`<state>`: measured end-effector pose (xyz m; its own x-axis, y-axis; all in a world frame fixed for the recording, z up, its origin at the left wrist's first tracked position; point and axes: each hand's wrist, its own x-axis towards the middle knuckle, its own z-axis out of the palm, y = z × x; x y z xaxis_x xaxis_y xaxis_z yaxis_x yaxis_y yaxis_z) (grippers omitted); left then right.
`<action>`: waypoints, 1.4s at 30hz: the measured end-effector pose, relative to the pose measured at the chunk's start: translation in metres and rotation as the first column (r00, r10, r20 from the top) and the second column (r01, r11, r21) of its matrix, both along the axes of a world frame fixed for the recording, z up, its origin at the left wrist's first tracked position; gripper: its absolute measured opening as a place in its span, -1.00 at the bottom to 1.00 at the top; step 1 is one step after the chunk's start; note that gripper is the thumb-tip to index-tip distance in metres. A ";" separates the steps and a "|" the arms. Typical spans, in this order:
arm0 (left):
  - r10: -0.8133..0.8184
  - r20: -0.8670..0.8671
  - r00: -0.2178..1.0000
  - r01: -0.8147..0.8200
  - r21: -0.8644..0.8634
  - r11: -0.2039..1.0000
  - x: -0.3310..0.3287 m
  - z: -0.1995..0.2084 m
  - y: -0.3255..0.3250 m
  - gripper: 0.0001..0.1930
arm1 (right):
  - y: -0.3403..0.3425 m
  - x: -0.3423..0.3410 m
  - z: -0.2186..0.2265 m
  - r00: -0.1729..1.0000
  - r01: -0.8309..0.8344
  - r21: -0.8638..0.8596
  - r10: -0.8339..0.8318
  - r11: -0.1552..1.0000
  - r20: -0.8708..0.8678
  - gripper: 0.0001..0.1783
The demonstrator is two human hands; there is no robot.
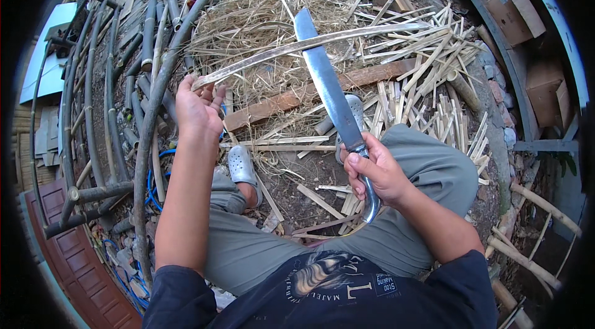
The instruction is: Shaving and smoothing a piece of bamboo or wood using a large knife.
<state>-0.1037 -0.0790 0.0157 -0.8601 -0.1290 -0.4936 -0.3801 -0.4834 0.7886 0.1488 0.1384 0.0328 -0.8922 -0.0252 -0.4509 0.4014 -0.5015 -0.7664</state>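
Observation:
My right hand is wrapped round the dark handle of a machete, whose broad steel blade points up and away to the left. A long split bamboo strip arches from my left hand toward the pile at the right. My left fingers are closed on its near end, with the palm partly turned up. Midway along, the strip crosses the blade and seems to lie over it; whether the two touch I cannot tell. Below the strip, a rough wooden beam lies on the ground between my feet and the shavings.
Thin bamboo shavings are heaped ahead. Split bamboo sticks pile up at the right. Bamboo poles stand and lie at the left, beside a brown panelled door. Cardboard boxes sit on a shelf at far right.

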 end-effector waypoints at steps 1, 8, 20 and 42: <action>-0.008 -0.008 1.000 0.008 -0.006 1.000 0.001 0.001 0.000 -0.76 | 0.000 0.000 0.000 1.000 0.001 0.001 -0.001 1.000 0.002 -0.70; -0.036 -0.014 0.999 0.034 -0.111 0.993 -0.005 0.005 -0.009 -0.34 | 0.001 0.000 -0.004 1.000 0.003 -0.048 -0.003 0.999 0.002 -0.70; 0.059 -0.041 0.997 -0.062 -0.082 0.995 -0.014 0.004 -0.011 -0.43 | 0.032 -0.007 -0.009 0.984 0.177 -0.227 -0.179 0.957 0.016 -0.69; 0.007 -0.040 0.999 -0.007 0.015 1.000 -0.007 0.008 0.008 -0.65 | 0.018 -0.010 -0.002 0.854 0.347 -0.410 -0.103 0.843 0.510 -0.84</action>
